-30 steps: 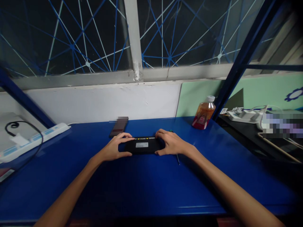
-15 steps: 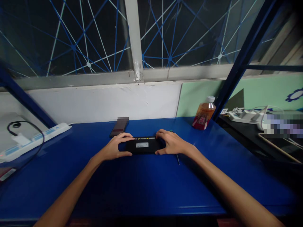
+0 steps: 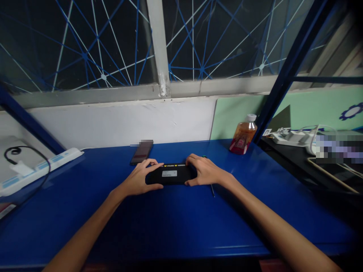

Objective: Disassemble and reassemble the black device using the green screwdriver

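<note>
A flat black box-shaped device (image 3: 172, 179) with a white label and small yellow marks along its far edge lies on the blue table (image 3: 176, 223). My right hand (image 3: 204, 170) grips its right end, fingers on the far edge and thumb on the near edge. Around the left end is my left hand (image 3: 141, 177), its fingertips at the far edge and its thumb stretched along the near edge. A thin dark tool (image 3: 212, 190) with a green end pokes out from behind my right hand. Behind my left hand lies a dark phone (image 3: 142, 151).
A bottle of reddish drink (image 3: 243, 135) stands at the back right. On the left is a white power strip (image 3: 42, 172) with a black cable. Beyond a blue post (image 3: 279, 85), a dark surface holds another strip and cables. Windows rise behind the table.
My left hand has shifted slightly, its thumb and fingertips reaching farther right along the device. My right hand keeps its grip. The whole view has moved a little.
</note>
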### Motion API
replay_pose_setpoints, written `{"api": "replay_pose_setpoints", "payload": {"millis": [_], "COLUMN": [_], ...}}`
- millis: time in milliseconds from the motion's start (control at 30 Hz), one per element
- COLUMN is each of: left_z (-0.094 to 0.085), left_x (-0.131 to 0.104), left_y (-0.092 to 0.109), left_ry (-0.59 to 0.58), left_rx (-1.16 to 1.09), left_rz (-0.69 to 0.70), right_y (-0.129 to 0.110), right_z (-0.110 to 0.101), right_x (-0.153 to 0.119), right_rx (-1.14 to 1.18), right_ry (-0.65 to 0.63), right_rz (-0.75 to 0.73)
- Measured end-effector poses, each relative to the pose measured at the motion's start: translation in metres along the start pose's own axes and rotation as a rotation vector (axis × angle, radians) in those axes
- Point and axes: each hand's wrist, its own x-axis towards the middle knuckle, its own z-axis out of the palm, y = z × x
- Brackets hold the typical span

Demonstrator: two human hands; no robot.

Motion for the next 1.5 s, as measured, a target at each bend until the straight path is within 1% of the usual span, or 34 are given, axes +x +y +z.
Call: {"api": "replay_pose_setpoints", "payload": {"millis": [100,167,333,567,667,767,900,1033,1200,1500], "left_z": [0.009,0.013,0.014,0.011,0.010,0.010,0.011,0.015,0.018,0.019], "left_x": [0.003,0.003,0.002,0.001,0.002,0.004,0.006,0.007,0.008,0.007], "left_y": [0.004,0.005,0.003,0.008,0.012,0.016,0.020,0.018,0.016,0.013], "left_ry": [0.064,0.084,0.101,0.074,0.061,0.067,0.083,0.104,0.092,0.083], "left_rx": [0.076,0.093,0.125,0.160,0.154,0.131,0.086,0.065,0.033,0.059], "left_rz": [-0.013,-0.012,0.021,0.033,0.065,0.090,0.075,0.044,0.025,0.030], "right_y": [0.000,0.001,0.000,0.001,0.002,0.002,0.001,-0.001,-0.002,-0.003], "right_z": [0.000,0.001,0.001,0.004,0.006,0.007,0.007,0.006,0.006,0.006], "right_x": [0.000,0.000,0.000,0.000,0.001,0.001,0.001,0.001,0.000,0.000], "right_rx": [0.003,0.005,-0.003,-0.033,-0.040,-0.033,-0.027,-0.023,-0.028,-0.025], "right_ry": [0.007,0.010,0.009,0.024,0.037,0.046,0.046,0.045,0.043,0.051], "right_rz": [-0.004,-0.008,-0.006,-0.019,-0.011,-0.013,-0.013,-0.010,-0.019,-0.033]}}
